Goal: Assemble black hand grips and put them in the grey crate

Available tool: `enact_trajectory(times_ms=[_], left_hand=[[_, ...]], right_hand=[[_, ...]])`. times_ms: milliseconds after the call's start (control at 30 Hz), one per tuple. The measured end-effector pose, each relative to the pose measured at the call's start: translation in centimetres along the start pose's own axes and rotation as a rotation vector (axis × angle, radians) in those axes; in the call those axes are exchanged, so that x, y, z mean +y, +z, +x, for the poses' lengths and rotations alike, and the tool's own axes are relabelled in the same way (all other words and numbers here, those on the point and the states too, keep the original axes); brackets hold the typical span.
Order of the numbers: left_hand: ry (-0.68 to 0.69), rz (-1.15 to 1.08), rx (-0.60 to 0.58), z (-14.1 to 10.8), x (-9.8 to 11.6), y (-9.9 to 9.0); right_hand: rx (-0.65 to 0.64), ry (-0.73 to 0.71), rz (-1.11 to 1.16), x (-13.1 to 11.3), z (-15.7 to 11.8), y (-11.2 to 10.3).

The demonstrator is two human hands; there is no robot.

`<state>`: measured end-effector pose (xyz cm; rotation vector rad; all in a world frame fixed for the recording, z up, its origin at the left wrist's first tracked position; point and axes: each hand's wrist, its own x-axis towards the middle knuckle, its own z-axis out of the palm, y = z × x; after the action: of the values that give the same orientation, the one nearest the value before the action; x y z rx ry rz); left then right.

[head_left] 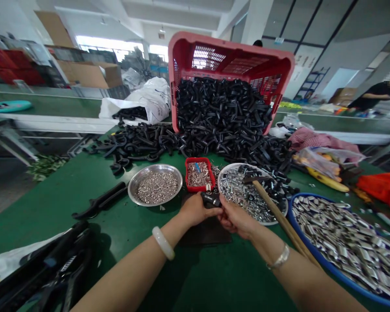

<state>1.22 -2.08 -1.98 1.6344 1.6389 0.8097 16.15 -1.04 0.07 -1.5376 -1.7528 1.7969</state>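
Both hands meet at the middle of the green table. My left hand (195, 211) is closed around a black plastic part (210, 199) with a small metal piece at its top. The fingers of my right hand (235, 216) pinch at the right end of this same part; whether they hold a smaller piece there is hidden. Under the hands lies a dark flat pad (208, 234). Just beyond them is a small red tray (199, 188) of tiny metal pins. A white bowl (221, 173) of screws and black knobs stands right of it, with a hammer (269, 203) resting across.
A steel bowl (131, 190) of small metal pieces stands left. A blue basin (292, 216) of metal parts is at right. A tipped red crate (230, 45) spills black parts at the back. Long black handles (100, 201) lie left; bananas (328, 180) lie right. A person (373, 95) is far right.
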Motion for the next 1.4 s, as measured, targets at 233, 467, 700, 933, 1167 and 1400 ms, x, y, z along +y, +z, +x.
enact_trajectory(times_ms=[233, 467, 700, 933, 1167, 1400], left_hand=[[0.239, 0.538, -0.122, -0.1, 0.4, -2.0], [0.340, 0.677, -0.139, 0.5, -0.4, -2.1], [0.315, 0.770, -0.190, 1.3, 1.0, -4.7], [0.073, 0.881, -0.121, 9.0, 0.5, -6.5], [0.047, 0.773, -0.030, 9.4, -1.4, -6.3], [0.127, 0.477, 0.115, 8.3, -0.8, -6.8]], right_hand=[[0.392, -0.701, -0.877, -0.1, 0.3, -2.2], [0.364, -0.576, -1.248, 1.0, 1.0, -1.7], [0.695, -0.417, -1.166, 2.7, -3.4, -4.3], [0.796, 0.051, -1.129, 7.7, -8.2, -12.3], [0.786, -0.013, -0.974, 10.5, -6.6, -11.2], [0.819, 0.020, -0.952, 10.1, -6.2, -10.7]])
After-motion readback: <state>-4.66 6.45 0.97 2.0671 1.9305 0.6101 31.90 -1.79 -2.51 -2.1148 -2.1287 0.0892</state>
